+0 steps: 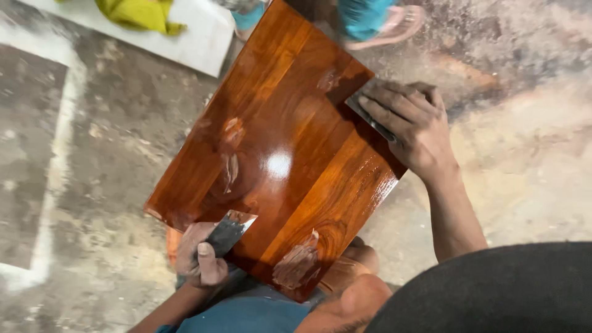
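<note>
Dusty floor (92,185) beneath glossy board (277,154) (left hand (198,259) gripping scraper (229,229)).

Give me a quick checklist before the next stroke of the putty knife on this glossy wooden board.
1. Left hand grips the putty knife: ok.
2. Blade rests on the wooden board near its lower left edge: ok.
3. Right hand steadies the board's right edge, pressing a flat grey piece: ok.
4. Filler patches smoothed flush: not ok, pale smears show in several spots.
5. Board supported underneath: cannot tell, hidden.
6. Another person's sandalled foot near the board's far end: not ok.
</note>
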